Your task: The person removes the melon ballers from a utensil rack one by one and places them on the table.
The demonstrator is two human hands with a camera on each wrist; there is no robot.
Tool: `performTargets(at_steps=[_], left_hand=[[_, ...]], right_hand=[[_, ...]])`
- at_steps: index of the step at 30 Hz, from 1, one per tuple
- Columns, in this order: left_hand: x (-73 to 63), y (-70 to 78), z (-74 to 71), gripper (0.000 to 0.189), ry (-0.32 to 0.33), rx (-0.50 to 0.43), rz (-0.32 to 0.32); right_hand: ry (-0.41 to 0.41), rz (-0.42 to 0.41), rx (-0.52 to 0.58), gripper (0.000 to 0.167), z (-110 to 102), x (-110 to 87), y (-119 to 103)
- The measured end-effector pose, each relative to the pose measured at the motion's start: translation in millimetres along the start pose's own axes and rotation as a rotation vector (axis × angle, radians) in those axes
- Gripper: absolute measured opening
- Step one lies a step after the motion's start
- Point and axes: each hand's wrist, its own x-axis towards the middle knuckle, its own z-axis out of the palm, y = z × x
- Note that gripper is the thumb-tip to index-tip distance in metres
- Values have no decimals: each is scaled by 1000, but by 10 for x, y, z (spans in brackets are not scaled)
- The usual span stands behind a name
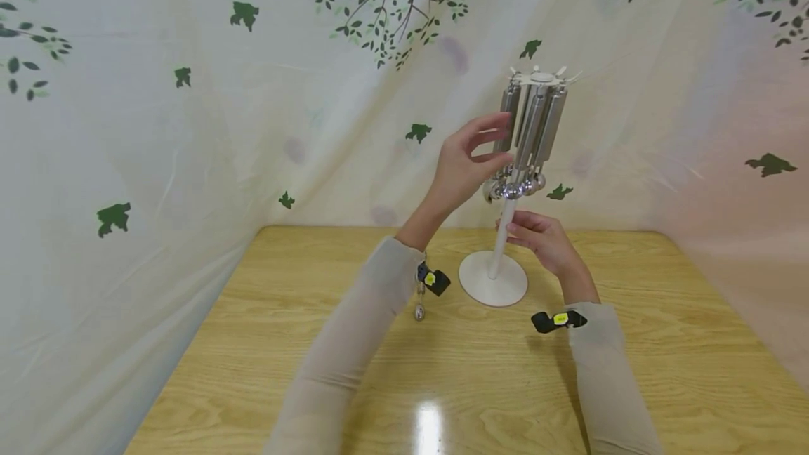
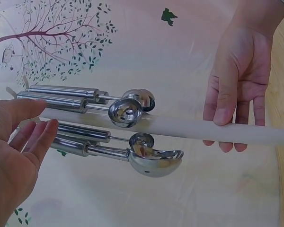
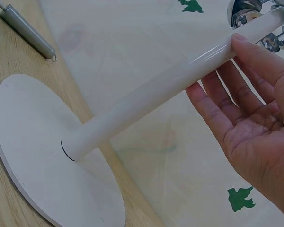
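Note:
A white utensil stand (image 1: 495,279) has a round base, a pole and a hooked top. Several steel scoops (image 1: 551,125) with cylindrical handles hang from it, bowls downward. In the left wrist view the largest bowl (image 2: 156,163) is beside smaller round ones. My left hand (image 1: 464,160) is at the hanging handles, thumb and fingers spread apart, fingertips right at them. Lower down, my right hand (image 1: 546,241) holds the pole (image 3: 151,94) between thumb and fingers, below the bowls. The base stands on the table, and the pole leans in the head view.
Another steel scoop (image 1: 420,311) lies on the wooden table (image 1: 284,343), partly hidden by my left wrist; its handle (image 3: 28,33) shows in the right wrist view. Behind the table hangs a pale curtain (image 1: 354,97) with printed leaves. Each wrist wears a dark strap.

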Motion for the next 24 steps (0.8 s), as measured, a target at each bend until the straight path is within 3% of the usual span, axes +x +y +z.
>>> performTargets(at_steps=[13, 20, 24], left_hand=[[52, -76, 139, 56, -18, 57, -10], [76, -113, 178, 56, -14, 42, 35], [82, -116, 190, 56, -4, 51, 31]], right_hand=[[2, 9, 2, 27, -20, -1, 35], [-10, -12, 17, 28, -16, 4, 36], [-14, -18, 22, 29, -13, 10, 37]])
